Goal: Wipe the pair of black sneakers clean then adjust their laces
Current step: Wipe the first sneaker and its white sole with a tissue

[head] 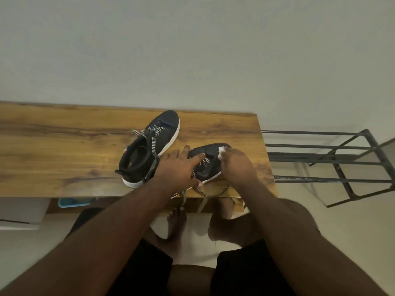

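**Wiping the near sneaker, with its laces trailing off the edge**

I have the right hand (236, 162) curled round a small white wipe (222, 151), pressing it on the toe of the near sneaker (210, 165), which sits at the right end of the worktop (64, 146) close to its front edge. The left hand (176, 167) lies over the same shoe's collar with fingers (197, 160) stretched out flat onto the tongue, steadying it rather than clasping it. The far sneaker (149, 146) stands just beside it to the left, toe pointing away from me, apparently untouched by either hand.

My worries, as I judge them: the near shoe's patterned laces (210, 192) hang over the front edge, so a hard stroke could drag the shoe towards me and off the worktop, since the left hand only presses down. The wipe is small and mostly hidden in my grip; it could slip out or bunch up, leaving bare fingers rubbing the shoe. The right end of the worktop is also near, with a black metal rack (333, 163) beyond it.

As for containers, a blue tray or bin (72, 202) peeks out under the worktop; I cannot tell what it holds. The rack's bars carry nothing that I can see.
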